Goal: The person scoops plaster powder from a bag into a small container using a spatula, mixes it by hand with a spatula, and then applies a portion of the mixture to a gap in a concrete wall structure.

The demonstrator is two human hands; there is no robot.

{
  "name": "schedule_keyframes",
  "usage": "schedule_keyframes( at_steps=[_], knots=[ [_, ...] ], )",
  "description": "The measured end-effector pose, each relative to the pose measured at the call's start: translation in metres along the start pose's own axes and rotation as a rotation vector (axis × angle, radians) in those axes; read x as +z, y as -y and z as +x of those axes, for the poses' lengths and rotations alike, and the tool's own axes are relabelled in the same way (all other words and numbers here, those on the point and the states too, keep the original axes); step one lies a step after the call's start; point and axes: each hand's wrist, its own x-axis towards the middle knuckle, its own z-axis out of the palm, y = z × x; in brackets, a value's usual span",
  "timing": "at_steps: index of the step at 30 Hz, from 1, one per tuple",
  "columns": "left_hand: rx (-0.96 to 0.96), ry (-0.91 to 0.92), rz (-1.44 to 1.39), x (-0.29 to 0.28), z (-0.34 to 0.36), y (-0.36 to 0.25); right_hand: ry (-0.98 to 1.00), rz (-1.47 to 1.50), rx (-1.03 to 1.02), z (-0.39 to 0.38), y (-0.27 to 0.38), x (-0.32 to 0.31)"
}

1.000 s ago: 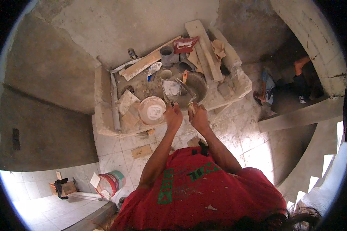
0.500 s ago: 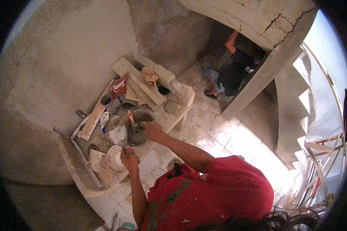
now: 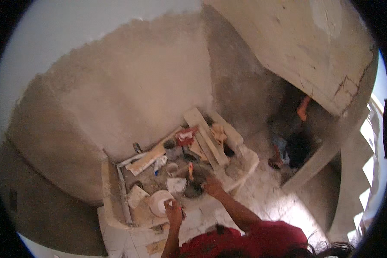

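Note:
My left hand (image 3: 173,211) is closed beside a round white container (image 3: 158,203) at the front of the raised ledge. A small dark thing shows by its fingers, too blurred to name. My right hand (image 3: 212,188) is closed at the near right side of a dark bucket (image 3: 196,190) holding grey material; whatever it grips is hidden. A tool with an orange handle (image 3: 191,169) leans inside the bucket. Between the two containers sits a white-smeared piece (image 3: 176,185), and a small pale cup (image 3: 172,168) stands behind it.
Wooden boards (image 3: 206,135), a red smeared piece (image 3: 185,136), crumpled brown paper (image 3: 218,133) and a grey pipe-like container (image 3: 170,148) crowd the ledge's back. Rough plaster wall (image 3: 150,86) rises behind. Another person (image 3: 299,146) is under the sloping concrete (image 3: 327,56) at right.
My view has tilted up, so the ledge and both hands sit lower and farther right. Both hands stay beside the same containers, the left with its fingers turned somewhat differently.

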Motion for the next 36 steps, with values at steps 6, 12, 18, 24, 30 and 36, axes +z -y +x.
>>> schedule_keyframes(
  at_steps=[6,12,18,24,30,36],
  knots=[
    [0.153,-0.11,0.092,0.004,-0.009,-0.018,-0.306,0.228,0.064,-0.071,-0.012,-0.038],
    [0.121,-0.056,0.113,0.019,-0.009,-0.033,-0.205,0.409,0.241,-0.121,-0.054,0.001],
    [0.284,0.102,0.045,0.057,-0.004,-0.028,-0.224,0.862,-0.036,-0.144,-0.046,0.013],
    [0.756,-0.037,0.534,0.094,-0.018,-0.019,0.148,1.392,-0.179,-0.137,-0.016,-0.03],
    [0.134,-0.064,0.228,0.116,-0.058,-0.043,0.225,1.185,-0.258,-0.121,0.0,-0.059],
    [0.139,-0.004,0.201,0.086,-0.071,-0.045,0.177,1.383,-0.081,-0.109,0.04,-0.069]
  ],
)
